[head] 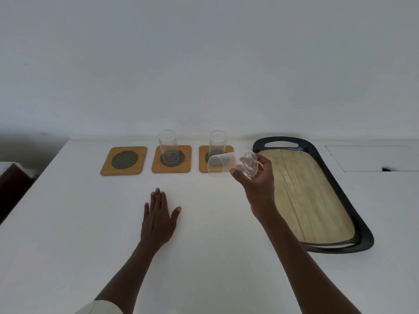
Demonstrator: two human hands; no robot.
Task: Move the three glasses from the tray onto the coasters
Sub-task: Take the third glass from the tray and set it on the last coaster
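Three square wooden coasters with dark mesh centres lie in a row at the table's far side. The left coaster [124, 160] is bare. A clear glass [167, 143] stands upright on the middle coaster [171, 159], and another clear glass [217, 141] stands on the right coaster [203, 164]. My right hand [258, 180] holds a third clear glass [229, 165] tipped on its side, mouth to the left, in the air in front of the right coaster. My left hand [158, 217] rests flat on the table, fingers spread. The tray [317, 191], black-rimmed with a wooden floor, holds nothing.
The white table [90, 223] ends at a white wall behind the coasters. A rectangular hatch outline [371, 158] sits in the tabletop right of the tray. A dark piece of furniture [13, 184] stands beyond the table's left edge.
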